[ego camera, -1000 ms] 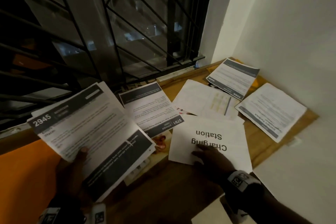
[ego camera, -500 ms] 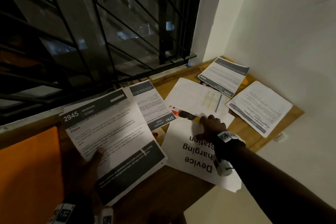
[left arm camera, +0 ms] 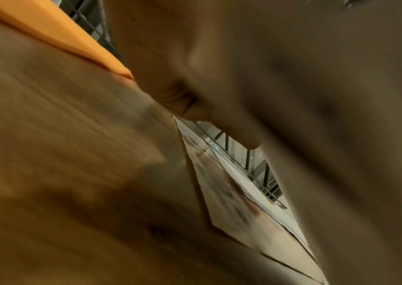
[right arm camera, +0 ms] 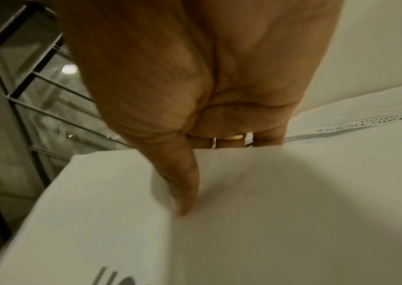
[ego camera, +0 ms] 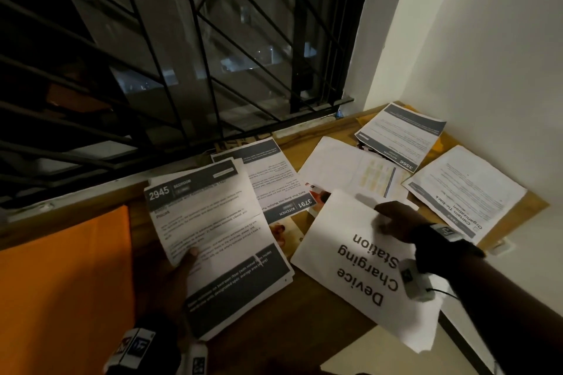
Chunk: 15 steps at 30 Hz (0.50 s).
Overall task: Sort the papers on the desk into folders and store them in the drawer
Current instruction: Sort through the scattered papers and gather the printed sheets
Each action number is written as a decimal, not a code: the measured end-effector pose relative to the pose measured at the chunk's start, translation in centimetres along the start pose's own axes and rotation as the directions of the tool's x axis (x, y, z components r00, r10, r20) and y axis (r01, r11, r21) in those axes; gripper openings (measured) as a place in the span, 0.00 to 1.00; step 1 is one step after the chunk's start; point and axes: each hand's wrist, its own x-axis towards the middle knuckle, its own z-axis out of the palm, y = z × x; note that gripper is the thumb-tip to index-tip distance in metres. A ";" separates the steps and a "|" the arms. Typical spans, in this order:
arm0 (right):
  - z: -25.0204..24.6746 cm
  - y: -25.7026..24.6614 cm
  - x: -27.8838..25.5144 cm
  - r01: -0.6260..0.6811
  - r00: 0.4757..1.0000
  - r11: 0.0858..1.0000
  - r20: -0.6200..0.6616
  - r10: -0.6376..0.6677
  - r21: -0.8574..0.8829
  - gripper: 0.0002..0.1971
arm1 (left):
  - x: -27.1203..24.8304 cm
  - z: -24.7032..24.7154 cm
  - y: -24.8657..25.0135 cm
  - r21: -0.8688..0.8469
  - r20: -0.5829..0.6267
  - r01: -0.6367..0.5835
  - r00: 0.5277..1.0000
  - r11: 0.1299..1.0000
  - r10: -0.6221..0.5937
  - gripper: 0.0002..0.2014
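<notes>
At a wooden desk (ego camera: 320, 310) by a barred window, the right hand (ego camera: 396, 221) pinches the far edge of the "Device Charging Station" sheet (ego camera: 350, 256) — best lifted flat, not dragged — while the left hand (ego camera: 164, 280) grips the gathered stack (ego camera: 213, 222); an orange folder (ego camera: 64, 283) waits alongside.

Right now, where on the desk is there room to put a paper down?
Bare wood shows on the desk at the near edge, between the 2945 stack and the Device Charging Station sheet. The far right corner is crowded with overlapping papers.
</notes>
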 end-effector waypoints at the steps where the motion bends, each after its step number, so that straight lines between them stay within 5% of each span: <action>1: -0.8 0.6 -0.1 0.046 0.999 0.998 -0.002 -0.046 0.038 0.20 | -0.4 0.1 0.9 -0.018 0.019 -0.004 1.000 1.000 0.005 0.33; 5: -3.5 0.3 -1.0 0.212 0.971 0.927 0.044 -0.236 0.310 0.13 | -0.8 1.0 1.1 -0.170 0.054 0.077 0.996 0.983 -0.068 0.14; 15: -1.4 -11.6 1.9 0.341 0.925 0.776 -0.045 -0.376 0.530 0.04 | 0.5 1.3 -0.1 -0.240 0.100 0.204 0.978 0.949 -0.185 0.10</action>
